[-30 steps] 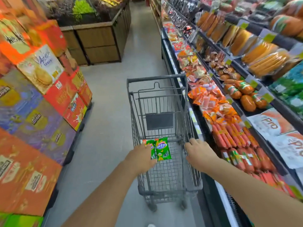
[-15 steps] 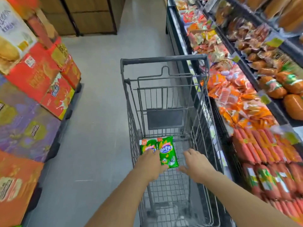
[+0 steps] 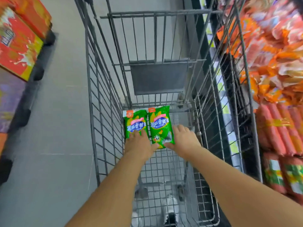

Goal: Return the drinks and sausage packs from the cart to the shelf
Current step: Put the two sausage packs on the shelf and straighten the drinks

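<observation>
Two green sausage packs lie side by side on the wire floor of the cart (image 3: pixel 105 112), against its left wall and near the far end below the folded child seat. The left hand (image 3: pixel 139 145) lies flat with fingers spread on the near end of the left pack (image 3: pixel 135 122), not closed around it. The right hand (image 3: pixel 183 140) is open beside the right pack (image 3: pixel 160 126), its thumb touching the pack's near right corner; the shelf (image 3: pixel 277 128) of red sausages runs along the cart's right side.
</observation>
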